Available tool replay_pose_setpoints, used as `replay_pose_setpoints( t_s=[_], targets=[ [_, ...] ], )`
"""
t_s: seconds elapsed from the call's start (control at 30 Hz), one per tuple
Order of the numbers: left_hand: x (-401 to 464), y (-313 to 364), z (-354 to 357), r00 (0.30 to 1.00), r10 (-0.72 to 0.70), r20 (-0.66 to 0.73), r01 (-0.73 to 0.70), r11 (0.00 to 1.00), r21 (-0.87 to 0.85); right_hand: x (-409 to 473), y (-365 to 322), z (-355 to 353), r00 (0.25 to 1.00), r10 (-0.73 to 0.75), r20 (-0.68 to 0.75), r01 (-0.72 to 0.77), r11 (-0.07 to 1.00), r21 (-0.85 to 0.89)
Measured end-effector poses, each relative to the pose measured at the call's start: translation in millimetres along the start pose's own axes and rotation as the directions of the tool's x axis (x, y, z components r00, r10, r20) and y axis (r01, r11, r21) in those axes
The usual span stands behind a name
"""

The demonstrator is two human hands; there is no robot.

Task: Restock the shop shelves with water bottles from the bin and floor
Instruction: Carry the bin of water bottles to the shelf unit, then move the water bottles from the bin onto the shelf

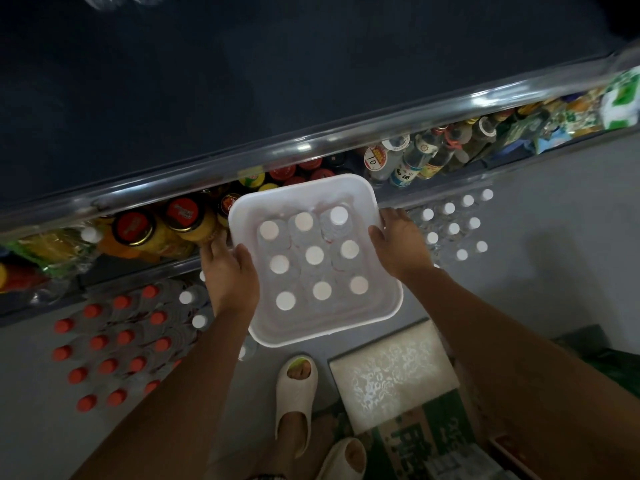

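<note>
Both hands, left & right, grip bin rim; nine bottles inside, prob. water.

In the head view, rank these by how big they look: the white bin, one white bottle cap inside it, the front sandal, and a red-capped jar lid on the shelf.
1. White bin, largest.
2. Front sandal.
3. Red-capped jar lid.
4. White bottle cap, smallest.
The bin is held up nearer the camera, so its lead over the sandal is partly nearness.

Bin: white plastic, smooth, matt. Bottles inside: clear plastic, matt white caps. Shelf rail at 12 o'clock: glossy metal. Red-capped bottles at 9 o'clock: clear plastic. Carton at 5 o'clock: printed cardboard. Slipper: matt foam
</note>
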State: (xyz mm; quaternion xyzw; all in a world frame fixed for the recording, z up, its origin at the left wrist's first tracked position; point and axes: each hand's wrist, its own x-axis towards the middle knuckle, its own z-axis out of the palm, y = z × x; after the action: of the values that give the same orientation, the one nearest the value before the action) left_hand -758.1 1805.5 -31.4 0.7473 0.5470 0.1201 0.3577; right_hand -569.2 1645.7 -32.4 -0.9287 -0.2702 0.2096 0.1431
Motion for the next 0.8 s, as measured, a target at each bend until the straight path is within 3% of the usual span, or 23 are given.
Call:
replay_pose_setpoints(
  t_s=[0.23,0.43,0.6,0.8],
  targets=[
    [-13.3,7.5,-30.0,0.992,0.118,0.047,-0.122,0.989,0.080,-9.3,-13.2,-26.2,0.984,-0.164,-0.074,0.150,0.974,-0.172],
    [-15.6,22.1,-34.6,0.960,0.253,0.120,-0.264,0.961,0.082,7.2,-36.5,-29.5,0.959,-0.257,0.123,0.278,0.936,-0.214],
    [-2.6,11.8,-23.0,0.930,0.341,0.135,-0.352,0.933,0.069,32.1,-50.2,-4.1,0.940,-0.224,0.259,0.316,0.858,-0.405],
    [16.5,-1.7,-14.3,0.889,0.416,0.190,-0.437,0.895,0.086,47.6,-56.0,21.7,0.933,-0.207,0.294,0.332,0.811,-0.482]
  ],
)
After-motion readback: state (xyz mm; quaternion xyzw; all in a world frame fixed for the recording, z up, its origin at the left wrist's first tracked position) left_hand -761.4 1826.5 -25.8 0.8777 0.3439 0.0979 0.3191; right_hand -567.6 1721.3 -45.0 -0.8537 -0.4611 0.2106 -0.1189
